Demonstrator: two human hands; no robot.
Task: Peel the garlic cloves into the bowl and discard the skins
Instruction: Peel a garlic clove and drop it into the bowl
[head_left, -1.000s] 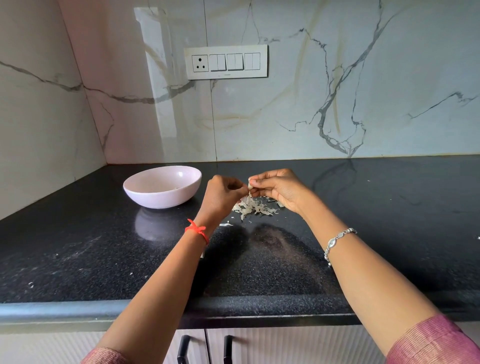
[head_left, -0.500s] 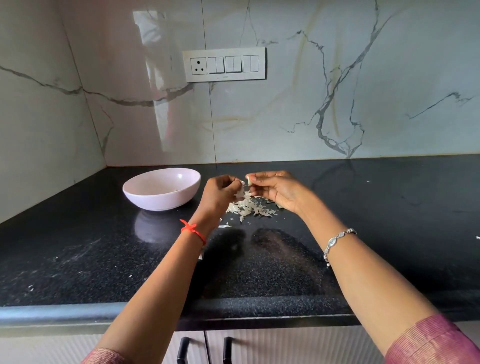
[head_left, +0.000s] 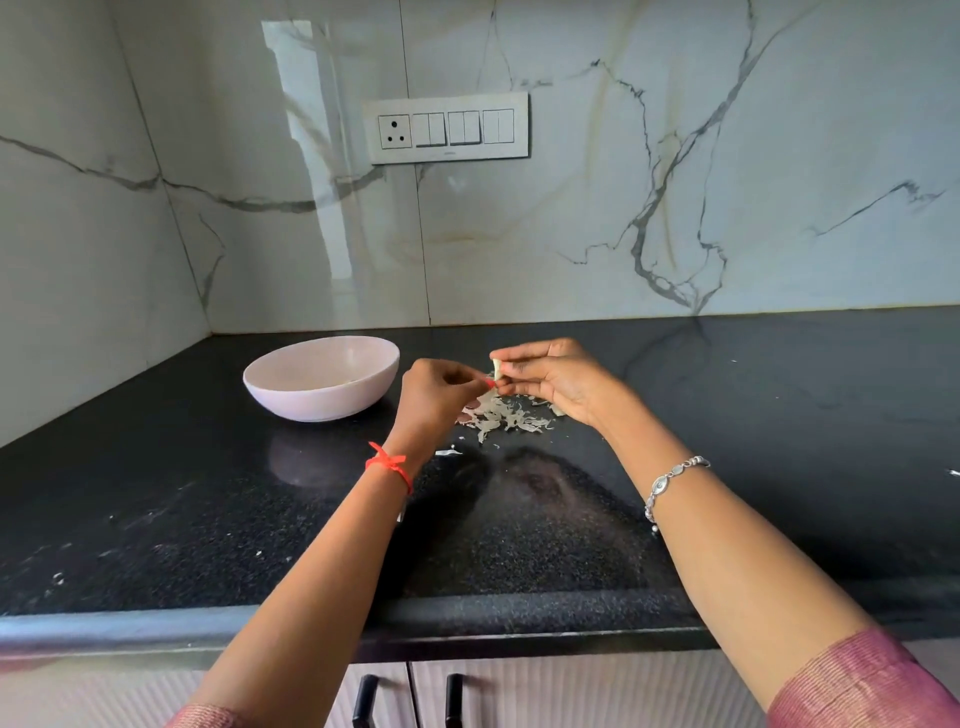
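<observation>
My right hand (head_left: 558, 382) pinches a pale garlic clove (head_left: 496, 368) between thumb and fingers above the counter. My left hand (head_left: 439, 395) meets it from the left, its fingertips pinching at the clove's lower end where a bit of skin hangs. Under both hands lies a heap of papery garlic skins (head_left: 501, 415) on the black counter. A pale pink bowl (head_left: 291, 387) stands to the left of my left hand; what it holds is hard to see from here.
The black speckled counter (head_left: 519, 545) runs to marble walls at the back and left. A switch panel (head_left: 447, 127) sits on the back wall. Small skin scraps lie scattered on the counter (head_left: 448, 453). Cabinet handles (head_left: 363, 699) show below the front edge.
My hands stay together over the skin heap. The left fingertips have shifted slightly lower on the clove, pulling at its skin. The camera has tilted a little.
</observation>
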